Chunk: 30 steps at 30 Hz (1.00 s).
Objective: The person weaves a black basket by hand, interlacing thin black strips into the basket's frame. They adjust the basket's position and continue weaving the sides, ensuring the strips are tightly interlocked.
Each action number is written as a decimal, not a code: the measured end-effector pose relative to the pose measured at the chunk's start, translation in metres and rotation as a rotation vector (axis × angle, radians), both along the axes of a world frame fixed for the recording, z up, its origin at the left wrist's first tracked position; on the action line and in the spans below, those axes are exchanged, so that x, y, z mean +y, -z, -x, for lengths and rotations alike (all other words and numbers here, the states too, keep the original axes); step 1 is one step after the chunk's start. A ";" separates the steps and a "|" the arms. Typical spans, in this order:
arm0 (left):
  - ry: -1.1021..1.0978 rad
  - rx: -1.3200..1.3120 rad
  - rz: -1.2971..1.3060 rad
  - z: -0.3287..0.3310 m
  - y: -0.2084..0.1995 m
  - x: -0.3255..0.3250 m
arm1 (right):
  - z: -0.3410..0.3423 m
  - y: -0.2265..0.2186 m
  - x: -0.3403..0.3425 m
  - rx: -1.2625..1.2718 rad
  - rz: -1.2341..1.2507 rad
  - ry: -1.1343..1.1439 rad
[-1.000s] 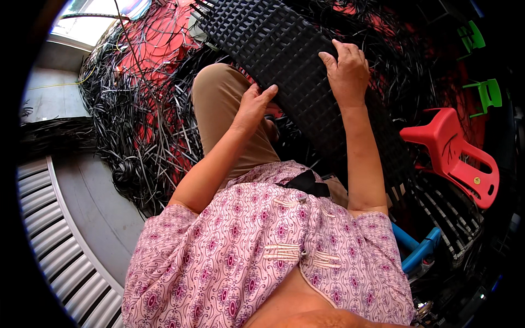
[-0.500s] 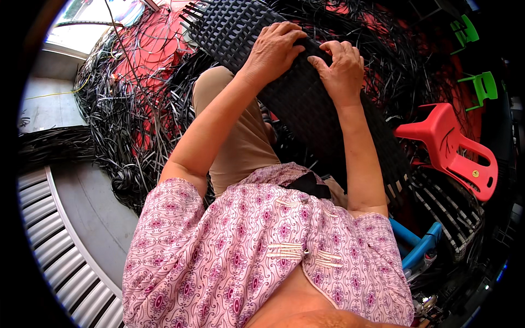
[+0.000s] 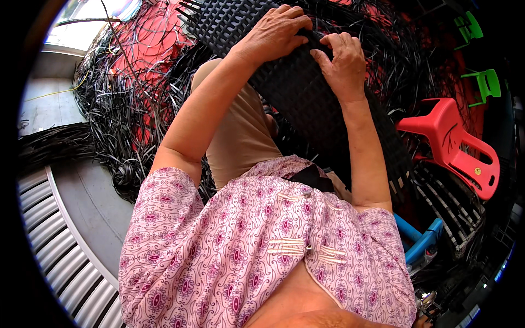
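A long black woven panel (image 3: 298,85) of flat plastic strips lies slantwise across my lap, with loose strip ends at its far left corner. My left hand (image 3: 276,35) grips its far edge, fingers curled over the top and thumb pointing right. Close by on the right, my right hand (image 3: 345,64) holds the same edge, thumb toward the left hand and fingers bent over. A small gap separates the two hands. What the fingertips touch behind the edge is hidden.
Tangled black strips (image 3: 112,123) cover much of the red floor (image 3: 150,49). At right stand a red plastic chair (image 3: 445,136), two green ones (image 3: 485,87) and a blue tubular part (image 3: 425,240). A ribbed metal rack (image 3: 63,240) lies at lower left.
My left hand has moved slightly up and to the right along the panel's edge. The right hand has risen a little; the view has shifted slightly.
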<state>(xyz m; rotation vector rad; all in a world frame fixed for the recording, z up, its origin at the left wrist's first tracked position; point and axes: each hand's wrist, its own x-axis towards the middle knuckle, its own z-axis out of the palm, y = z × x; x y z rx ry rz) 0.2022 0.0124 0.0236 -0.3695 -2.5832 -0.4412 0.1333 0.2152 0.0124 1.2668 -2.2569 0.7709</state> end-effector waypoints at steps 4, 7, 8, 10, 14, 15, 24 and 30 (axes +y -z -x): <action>-0.015 0.065 0.041 -0.007 0.004 0.006 | -0.005 -0.002 0.002 0.018 -0.025 0.014; -0.050 0.095 0.016 -0.013 0.007 0.011 | -0.005 0.001 0.004 0.074 -0.034 0.030; -0.059 0.093 0.013 -0.014 0.009 0.012 | -0.009 0.000 0.009 0.063 -0.020 0.059; -0.084 0.087 0.007 -0.016 0.010 0.014 | -0.020 -0.004 0.022 0.039 0.007 0.111; -0.110 0.097 0.074 -0.011 -0.002 0.033 | -0.030 -0.003 0.054 0.011 -0.070 0.294; -0.071 0.110 0.048 -0.009 -0.001 0.040 | -0.030 -0.005 0.056 -0.006 -0.061 0.275; 0.054 0.017 -0.015 0.009 -0.001 0.051 | -0.019 -0.009 0.055 -0.028 -0.063 0.230; 0.141 -0.010 -0.125 0.008 -0.009 0.050 | -0.012 -0.018 0.054 -0.064 -0.109 0.142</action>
